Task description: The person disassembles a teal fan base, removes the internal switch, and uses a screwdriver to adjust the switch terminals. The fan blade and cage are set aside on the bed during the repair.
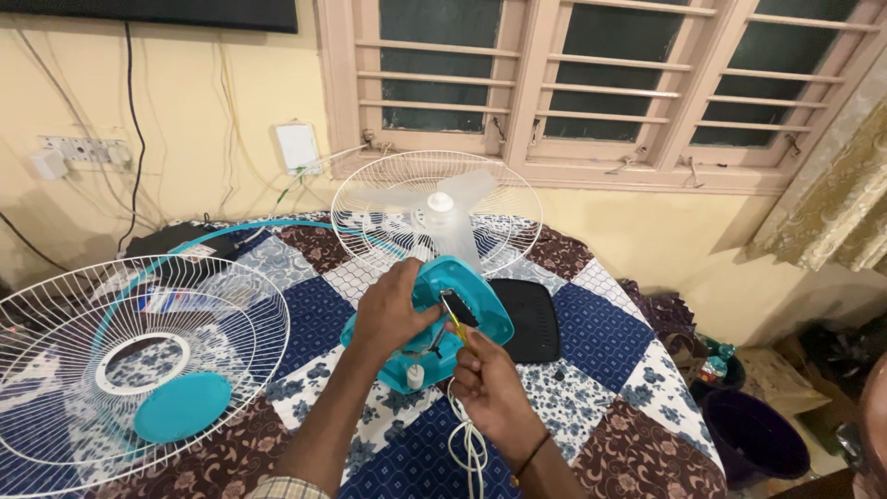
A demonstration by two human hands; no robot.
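A patchwork quilt covers the bed. Nearest, the right hand pinches a yellow screwdriver in its fingers, above a white cord. The left hand grips the teal fan motor. Beyond stand the blades and rear grille; the front grille lies left.

- A pale yellow plastered wall runs behind the bed, with thin dark cables hanging down it.
- A white switch and socket strip sits on the wall at the left.
- A pinkish wooden-framed window with horizontal bars fills the upper middle and right; its panes are dark.
- A gold patterned curtain hangs at the right edge.
- A patchwork bedspread of blue, white and maroon floral squares covers the bed.
- A dark purple plastic bucket stands beside the bed's right edge.
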